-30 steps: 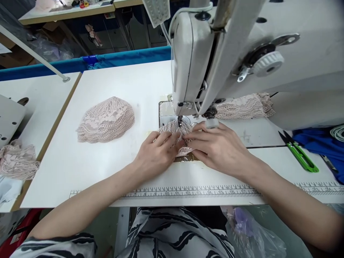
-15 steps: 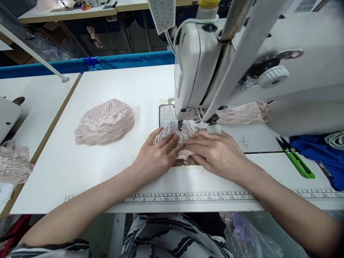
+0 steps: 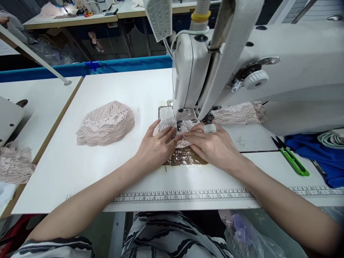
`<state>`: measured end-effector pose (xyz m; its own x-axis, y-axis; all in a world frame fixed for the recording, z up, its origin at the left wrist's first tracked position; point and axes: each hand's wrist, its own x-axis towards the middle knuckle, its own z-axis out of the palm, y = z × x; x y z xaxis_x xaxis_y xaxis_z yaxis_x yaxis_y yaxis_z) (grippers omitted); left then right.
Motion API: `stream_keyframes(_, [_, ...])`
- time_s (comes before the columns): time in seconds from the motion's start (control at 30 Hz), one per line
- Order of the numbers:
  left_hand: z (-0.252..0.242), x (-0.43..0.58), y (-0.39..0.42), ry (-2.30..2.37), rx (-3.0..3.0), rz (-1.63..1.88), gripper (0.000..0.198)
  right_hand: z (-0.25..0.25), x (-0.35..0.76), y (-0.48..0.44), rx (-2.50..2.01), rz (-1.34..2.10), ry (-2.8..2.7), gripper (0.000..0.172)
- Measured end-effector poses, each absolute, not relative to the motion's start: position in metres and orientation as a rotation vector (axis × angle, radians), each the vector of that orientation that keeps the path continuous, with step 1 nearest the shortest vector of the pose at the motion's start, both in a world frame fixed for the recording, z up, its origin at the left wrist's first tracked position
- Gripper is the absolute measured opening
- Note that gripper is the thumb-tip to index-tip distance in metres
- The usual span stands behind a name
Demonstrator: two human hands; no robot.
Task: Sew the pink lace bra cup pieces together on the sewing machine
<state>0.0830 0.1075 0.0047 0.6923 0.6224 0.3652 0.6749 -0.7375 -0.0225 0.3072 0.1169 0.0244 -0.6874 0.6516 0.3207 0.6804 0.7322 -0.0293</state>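
A small pink lace piece (image 3: 172,126) lies under the presser foot (image 3: 178,124) of a white sewing machine (image 3: 242,68). My left hand (image 3: 157,146) lies flat on the lace's left part, fingers stretched toward the needle. From the other side my right hand (image 3: 212,145) presses flat on the lace, fingertips almost meeting the left ones. A white ring-like thimble (image 3: 209,128) sits on a right-hand finger. Much of the lace is hidden beneath both hands.
A stack of pink lace pieces (image 3: 106,123) rests left of the machine; more lace (image 3: 242,113) lies behind the machine arm and at the far left (image 3: 14,165). Green thread snips (image 3: 291,161) and blue cloth (image 3: 317,150) sit at right. A ruler strip (image 3: 188,196) runs along the table's front edge.
Both hands have slid the lace away from me, further under the presser foot, uncovering a glossy taped patch on the table in front of the needle plate.
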Motion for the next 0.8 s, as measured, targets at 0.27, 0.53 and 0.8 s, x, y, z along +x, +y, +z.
stream_keyframes(0.27, [0.000, 0.084, 0.115, -1.133, -2.700, -0.518, 0.032, 0.017, 0.309, 0.125, -1.111, -0.167, -2.630, 0.028])
stream_keyframes(0.53, [0.007, 0.082, 0.121, -1.417, -2.929, -0.734, 0.027, 0.013, 0.306, 0.124, -1.115, 0.146, -2.419, 0.025])
stream_keyframes(0.8, [0.017, 0.082, 0.126, -1.715, -3.090, -0.919, 0.030, 0.016, 0.301, 0.123, -1.330, 0.364, -2.256, 0.020])
